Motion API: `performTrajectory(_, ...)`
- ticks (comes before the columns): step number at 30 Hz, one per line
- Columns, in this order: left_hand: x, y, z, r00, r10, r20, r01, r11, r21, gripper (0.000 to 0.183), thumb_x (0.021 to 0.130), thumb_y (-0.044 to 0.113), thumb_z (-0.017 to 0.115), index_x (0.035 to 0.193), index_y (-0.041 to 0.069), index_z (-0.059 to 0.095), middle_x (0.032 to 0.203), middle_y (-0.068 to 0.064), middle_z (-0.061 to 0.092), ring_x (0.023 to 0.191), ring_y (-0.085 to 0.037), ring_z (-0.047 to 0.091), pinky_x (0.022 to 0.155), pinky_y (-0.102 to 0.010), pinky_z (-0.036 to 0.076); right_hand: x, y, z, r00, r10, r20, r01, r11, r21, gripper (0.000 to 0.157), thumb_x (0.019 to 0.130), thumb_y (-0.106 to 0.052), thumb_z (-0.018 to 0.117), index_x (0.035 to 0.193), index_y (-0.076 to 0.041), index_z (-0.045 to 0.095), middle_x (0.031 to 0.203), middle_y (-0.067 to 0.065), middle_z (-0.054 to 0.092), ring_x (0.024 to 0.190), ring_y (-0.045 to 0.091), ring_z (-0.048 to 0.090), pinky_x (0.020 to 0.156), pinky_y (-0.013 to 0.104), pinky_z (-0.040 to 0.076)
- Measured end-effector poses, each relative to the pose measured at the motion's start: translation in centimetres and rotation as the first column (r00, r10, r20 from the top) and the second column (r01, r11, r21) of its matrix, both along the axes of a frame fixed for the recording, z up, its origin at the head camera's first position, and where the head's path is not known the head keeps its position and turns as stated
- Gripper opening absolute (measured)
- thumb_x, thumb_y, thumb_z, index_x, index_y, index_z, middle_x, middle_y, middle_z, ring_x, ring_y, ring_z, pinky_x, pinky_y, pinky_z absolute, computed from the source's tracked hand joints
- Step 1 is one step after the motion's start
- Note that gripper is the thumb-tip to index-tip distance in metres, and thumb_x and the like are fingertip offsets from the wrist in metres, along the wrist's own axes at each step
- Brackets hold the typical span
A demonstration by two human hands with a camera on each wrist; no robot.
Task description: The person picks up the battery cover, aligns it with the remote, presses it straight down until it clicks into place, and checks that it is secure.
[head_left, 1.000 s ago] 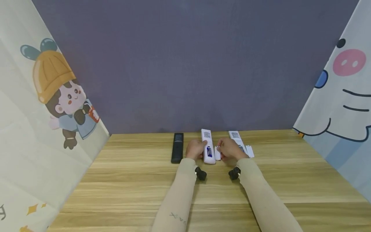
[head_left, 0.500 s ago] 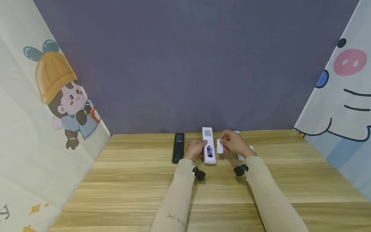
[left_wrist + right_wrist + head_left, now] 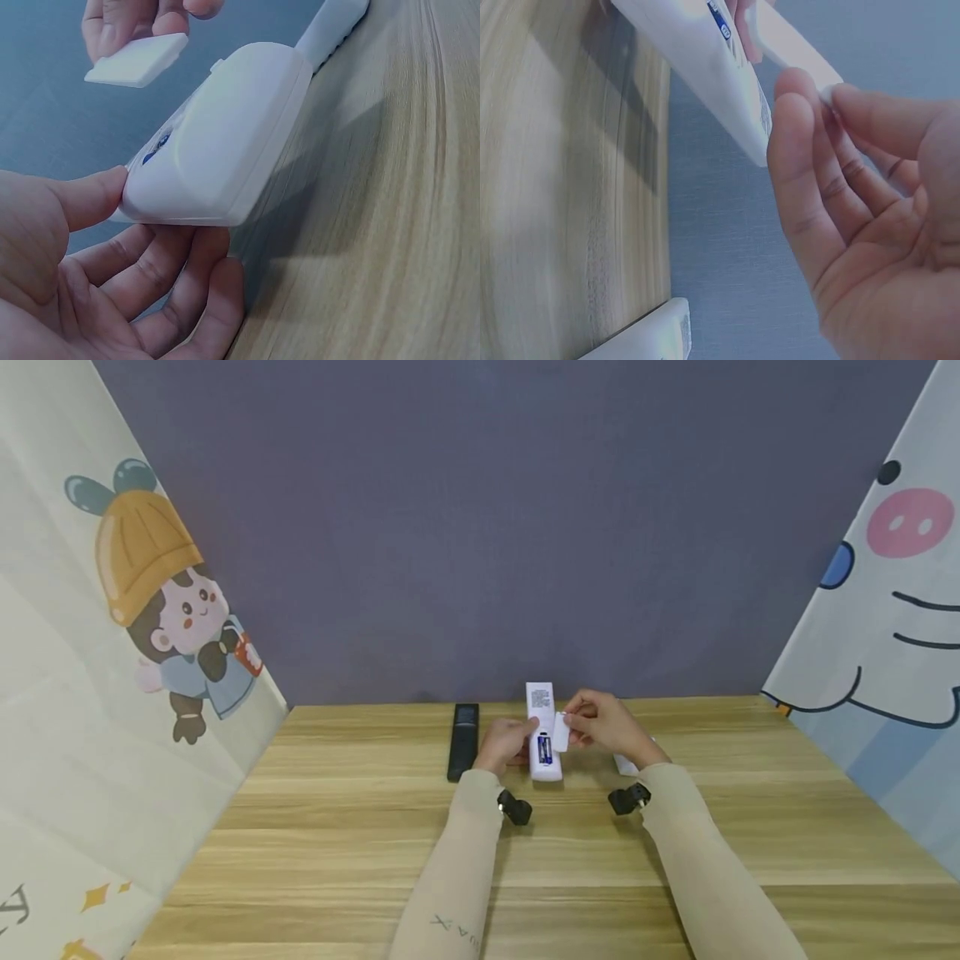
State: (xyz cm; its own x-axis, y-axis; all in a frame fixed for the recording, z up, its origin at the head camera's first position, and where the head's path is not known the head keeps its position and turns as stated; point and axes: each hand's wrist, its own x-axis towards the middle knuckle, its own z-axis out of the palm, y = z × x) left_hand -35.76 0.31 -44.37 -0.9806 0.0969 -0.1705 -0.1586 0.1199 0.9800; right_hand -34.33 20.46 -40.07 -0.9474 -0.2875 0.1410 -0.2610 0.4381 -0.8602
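Observation:
My left hand [image 3: 502, 745] grips a white remote control [image 3: 543, 727], thumb on its left edge and fingers underneath. The remote's back faces up, with its battery compartment uncovered and blue batteries [image 3: 545, 749] inside. In the left wrist view the remote [image 3: 217, 135] is raised off the table at the near end. My right hand [image 3: 606, 727] pinches a white battery cover [image 3: 560, 733] between thumb and fingers, close over the remote's right edge. A gap shows between the cover [image 3: 139, 61] and the remote in the left wrist view.
A black remote [image 3: 463, 742] lies left of my left hand. Another white remote [image 3: 626, 766] lies on the table, mostly hidden behind my right hand. A grey-blue panel [image 3: 480, 543] stands along the wooden table's [image 3: 360, 827] back edge.
My right hand has lifted the battery cover beside the white remote and brought it up and left over the remote's edge. The remote is now tilted up a little in my left hand.

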Motion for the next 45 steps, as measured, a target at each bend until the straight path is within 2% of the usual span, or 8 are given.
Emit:
performTrajectory(5, 0.2, -0.1, 0.3, 1.000, -0.009, 0.003, 0.009, 1.000, -0.010, 0.035, 0.101, 0.034, 0.065, 0.109, 0.001, 0.076, 0.081, -0.007, 0.071, 0.067, -0.013, 0.064, 0.073, -0.035, 0.061, 0.2, -0.3, 0.4, 1.000, 0.004, 0.010, -0.004, 1.000, 0.007, 0.008, 0.102, -0.006, 0.061, 0.106, 0.000, 0.062, 0.084, 0.017, 0.072, 0.080, 0.044, 0.071, 0.072, 0.055, 0.061)
performTrajectory(13, 0.3, -0.2, 0.6, 1.000, -0.024, 0.009, 0.024, 1.000, -0.012, 0.039, 0.101, 0.036, 0.063, 0.118, 0.003, 0.073, 0.094, -0.014, 0.074, 0.069, -0.013, 0.064, 0.075, -0.035, 0.060, 0.2, -0.4, 0.7, 1.000, 0.003, 0.009, -0.003, 1.000, 0.018, 0.009, 0.102, -0.006, 0.060, 0.108, 0.001, 0.062, 0.086, 0.017, 0.072, 0.081, 0.044, 0.070, 0.064, 0.042, 0.062)
performTrajectory(20, 0.2, -0.2, 0.8, 0.999, -0.019, 0.028, 0.019, 1.000, 0.002, 0.040, 0.100, 0.038, 0.065, 0.120, 0.005, 0.073, 0.092, -0.009, 0.075, 0.071, -0.013, 0.065, 0.077, -0.034, 0.059, 0.2, -0.6, 0.9, 1.000, 0.005, -0.002, -0.005, 1.000, 0.023, 0.009, 0.102, -0.007, 0.062, 0.107, 0.000, 0.063, 0.086, 0.016, 0.073, 0.072, 0.028, 0.070, 0.066, 0.049, 0.062)
performTrajectory(23, 0.2, -0.1, 0.8, 0.999, -0.022, 0.035, 0.022, 1.000, 0.005, 0.040, 0.100, 0.039, 0.065, 0.121, 0.007, 0.073, 0.088, -0.005, 0.074, 0.073, -0.013, 0.065, 0.077, -0.032, 0.058, 0.3, -0.7, 1.0, 1.000, 0.011, -0.007, -0.011, 1.000, 0.025, 0.009, 0.101, -0.007, 0.062, 0.107, 0.000, 0.063, 0.086, 0.016, 0.073, 0.071, 0.022, 0.069, 0.065, 0.049, 0.062)
performTrajectory(27, 0.1, -0.1, 0.8, 0.999, -0.025, 0.034, 0.024, 0.999, 0.023, 0.039, 0.100, 0.038, 0.065, 0.123, 0.007, 0.072, 0.086, -0.003, 0.072, 0.073, -0.013, 0.064, 0.078, -0.033, 0.058, 0.4, -0.8, 1.1, 1.000, 0.019, -0.008, -0.019, 0.999, 0.031, 0.010, 0.101, -0.007, 0.062, 0.108, 0.001, 0.063, 0.087, 0.017, 0.073, 0.070, 0.021, 0.069, 0.064, 0.045, 0.062)
performTrajectory(33, 0.0, -0.1, 0.8, 0.999, -0.031, 0.035, 0.030, 0.999, 0.041, 0.038, 0.101, 0.037, 0.065, 0.122, 0.006, 0.072, 0.087, -0.004, 0.071, 0.072, -0.013, 0.064, 0.079, -0.034, 0.059, 0.3, -0.9, 0.9, 1.000, 0.015, -0.007, -0.015, 0.999, 0.032, 0.010, 0.101, -0.009, 0.063, 0.107, 0.000, 0.063, 0.087, 0.017, 0.073, 0.073, 0.029, 0.070, 0.068, 0.054, 0.061)
performTrajectory(39, 0.0, -0.2, 0.9, 0.998, -0.043, 0.040, 0.041, 0.998, 0.053, 0.038, 0.102, 0.035, 0.064, 0.122, 0.005, 0.072, 0.097, -0.011, 0.075, 0.072, -0.014, 0.065, 0.087, -0.040, 0.060, 0.4, -1.1, 1.0, 1.000, 0.016, -0.003, -0.016, 1.000, 0.024, 0.009, 0.100, -0.008, 0.065, 0.105, -0.001, 0.064, 0.088, 0.018, 0.074, 0.079, 0.044, 0.070, 0.068, 0.054, 0.061)
performTrajectory(45, 0.1, -0.2, 1.0, 0.998, -0.048, 0.050, 0.045, 0.997, 0.058, 0.038, 0.102, 0.035, 0.064, 0.123, 0.005, 0.072, 0.094, -0.008, 0.072, 0.073, -0.014, 0.064, 0.089, -0.041, 0.059, 0.4, -1.3, 1.0, 1.000, 0.017, 0.007, -0.017, 1.000, 0.027, 0.007, 0.099, -0.006, 0.066, 0.102, -0.001, 0.063, 0.084, 0.015, 0.074, 0.081, 0.048, 0.069, 0.068, 0.056, 0.060)
